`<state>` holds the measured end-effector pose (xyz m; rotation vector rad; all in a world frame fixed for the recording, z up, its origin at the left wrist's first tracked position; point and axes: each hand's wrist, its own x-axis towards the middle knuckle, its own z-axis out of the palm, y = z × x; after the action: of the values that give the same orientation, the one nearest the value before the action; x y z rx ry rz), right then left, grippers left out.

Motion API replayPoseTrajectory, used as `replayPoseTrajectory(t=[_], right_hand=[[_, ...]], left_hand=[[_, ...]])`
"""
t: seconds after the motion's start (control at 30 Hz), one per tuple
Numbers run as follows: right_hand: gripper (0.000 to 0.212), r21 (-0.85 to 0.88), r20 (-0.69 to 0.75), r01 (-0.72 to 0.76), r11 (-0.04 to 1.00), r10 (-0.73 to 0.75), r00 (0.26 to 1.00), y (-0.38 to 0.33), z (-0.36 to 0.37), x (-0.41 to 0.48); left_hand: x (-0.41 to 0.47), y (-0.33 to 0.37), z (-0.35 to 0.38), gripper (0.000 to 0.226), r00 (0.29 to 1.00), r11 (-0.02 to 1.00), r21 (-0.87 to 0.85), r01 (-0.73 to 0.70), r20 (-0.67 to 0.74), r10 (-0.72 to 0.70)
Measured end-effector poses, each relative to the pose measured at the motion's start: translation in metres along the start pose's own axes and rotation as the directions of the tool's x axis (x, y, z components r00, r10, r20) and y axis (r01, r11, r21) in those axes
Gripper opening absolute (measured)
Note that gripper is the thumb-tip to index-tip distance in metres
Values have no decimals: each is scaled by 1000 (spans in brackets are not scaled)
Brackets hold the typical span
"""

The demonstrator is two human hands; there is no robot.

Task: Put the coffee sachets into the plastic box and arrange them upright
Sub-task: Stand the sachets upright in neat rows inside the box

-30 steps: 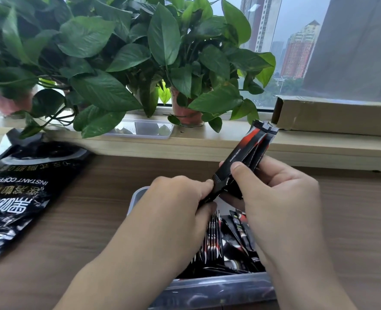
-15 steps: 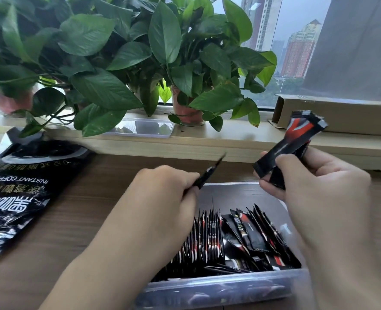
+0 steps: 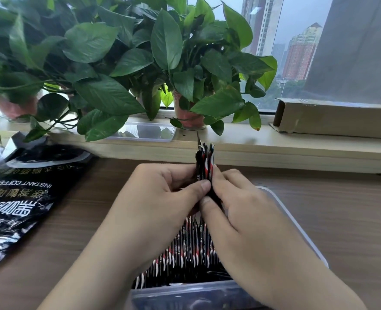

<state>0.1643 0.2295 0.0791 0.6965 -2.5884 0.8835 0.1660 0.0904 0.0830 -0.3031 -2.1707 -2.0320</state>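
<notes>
Ringed by black coffee bag [image 3: 17, 198] at 9 o'clock, potted plants [image 3: 162, 52] at 12, cardboard box [image 3: 337, 119] at 2. Gripping a bundle of coffee sachets [image 3: 205, 162] upright with left hand [image 3: 162, 198] and right hand [image 3: 241, 211] — above the plastic box [image 3: 185, 296] at 6, half hidden by forearms [image 3: 100, 265], packed with standing sachets [image 3: 185, 249].

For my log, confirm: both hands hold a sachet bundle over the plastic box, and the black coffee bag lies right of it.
Wrong side: in the head view the black coffee bag lies left of the plastic box. The rest holds.
</notes>
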Motion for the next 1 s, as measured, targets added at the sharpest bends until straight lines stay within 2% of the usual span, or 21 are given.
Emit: replayPoseTrajectory(t=[0.1, 0.2, 0.27, 0.43, 0.5, 0.6, 0.67, 0.73, 0.8, 0.87, 1.0], right_hand=[[61, 60, 24, 31, 998, -33, 999, 1, 2, -2], [62, 47, -52, 79, 996, -77, 996, 4, 4, 0], [68, 43, -60, 102, 994, -99, 993, 4, 3, 0], [69, -34, -17, 171, 985, -172, 985, 8, 3, -1], [66, -68, 7, 211, 975, -211, 978, 8, 0, 2], [55, -49, -21, 257, 965, -258, 966, 9, -3, 2], [53, -18, -51, 270, 963, -271, 961, 9, -3, 2], [49, 34, -76, 253, 967, -250, 965, 9, -3, 0], [35, 92, -105, 209, 974, -199, 974, 10, -2, -1], [27, 78, -140, 193, 978, -181, 973, 11, -1, -1], [33, 30, -143, 197, 980, -191, 971, 8, 2, 0]], left_hand=[[2, 3, -5, 22, 998, 975, -221, 27, -42, -37], [2, 5, -7, 30, 995, 949, -313, 37, -77, -64], [2, 7, -7, 40, 993, 957, -289, 28, -99, -59], [1, 10, -4, 92, 995, 987, -157, 45, -82, -59], [1, 13, -1, 85, 992, 983, -169, 68, -96, -85], [1, 14, 1, 42, 981, 966, -246, 80, -154, -121], [1, 14, 0, 21, 979, 946, -310, 93, -146, -144], [1, 14, -1, 18, 982, 929, -354, 107, -110, -155], [1, 14, -2, 23, 983, 911, -395, 118, -80, -162], [1, 14, -2, 26, 984, 895, -429, 124, -62, -166], [0, 14, 4, 25, 983, 885, -448, 125, -67, -173]])
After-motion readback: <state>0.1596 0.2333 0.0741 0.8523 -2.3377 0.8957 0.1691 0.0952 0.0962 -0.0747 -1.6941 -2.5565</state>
